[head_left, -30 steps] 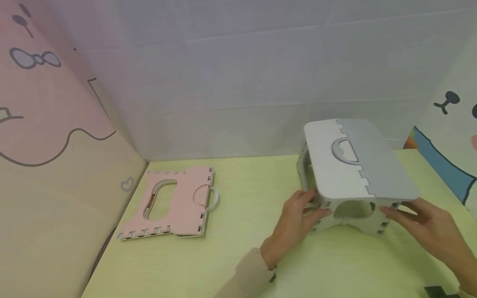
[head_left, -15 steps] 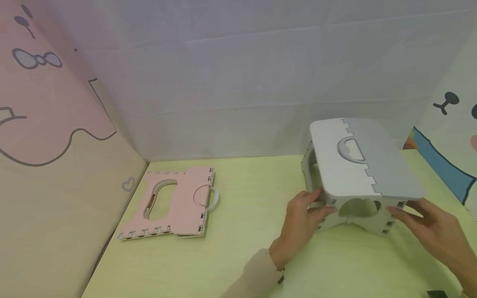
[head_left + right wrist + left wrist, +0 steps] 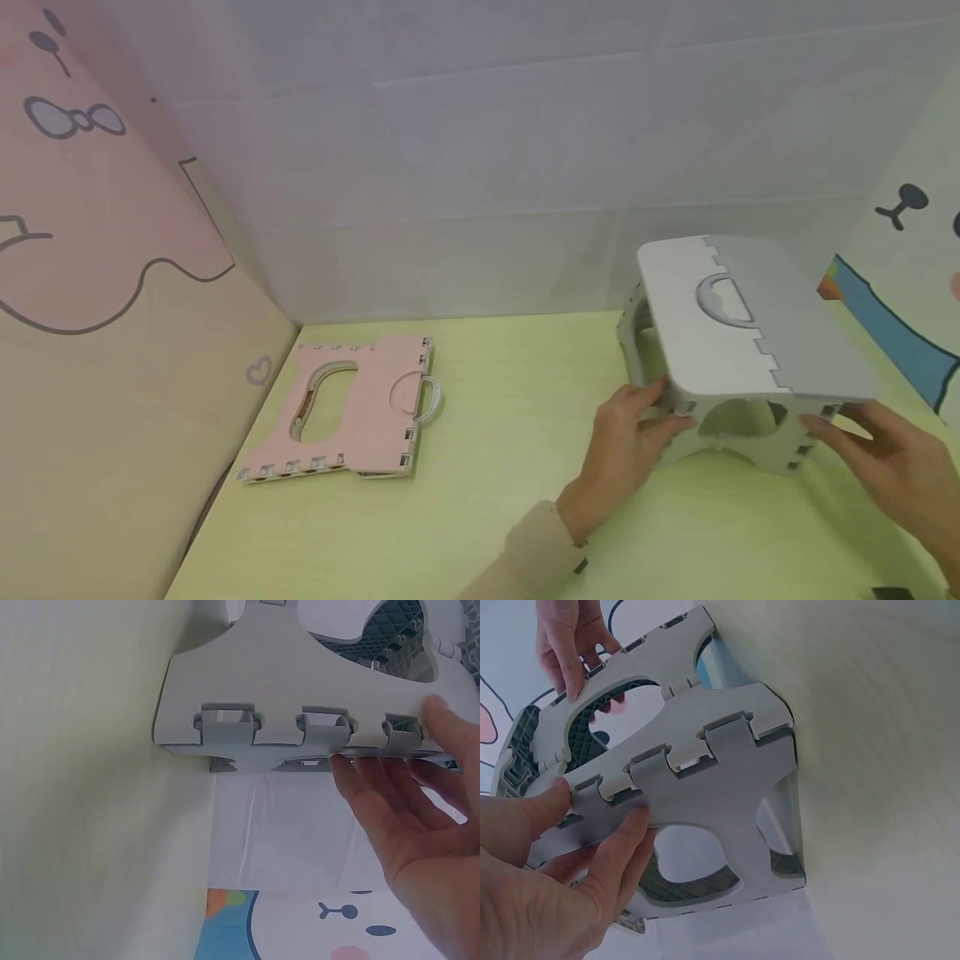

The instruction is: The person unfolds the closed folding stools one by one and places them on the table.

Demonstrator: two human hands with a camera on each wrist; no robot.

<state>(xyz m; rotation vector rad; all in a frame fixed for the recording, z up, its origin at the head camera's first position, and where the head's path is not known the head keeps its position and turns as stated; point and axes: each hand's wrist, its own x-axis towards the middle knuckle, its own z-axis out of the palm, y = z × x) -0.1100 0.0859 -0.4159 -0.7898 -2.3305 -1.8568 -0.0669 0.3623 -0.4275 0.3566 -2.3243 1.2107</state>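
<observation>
A white and grey folding step stool (image 3: 705,325) stands unfolded at the right of the table, its top facing up. At its near left corner my left hand (image 3: 626,450) pinches the leg edge between thumb and fingers. My right hand (image 3: 888,458) grips the near right corner the same way. In the left wrist view, the left thumb and fingers straddle the hinged edge of the stool's leg (image 3: 727,772). The right wrist view has the right hand (image 3: 420,810) with its thumb on the front panel (image 3: 247,675) and its fingers behind the edge.
A pink folding stool (image 3: 382,417) lies folded flat on the left of the light green table (image 3: 495,517), its handle loop pointing right. A pale curtain wall (image 3: 480,183) rises behind the table. Printed cloth panels stand on both sides.
Both hands have shifted the white and grey stool a little to the right, keeping their hold at its near corners. The pink stool has stayed put.
</observation>
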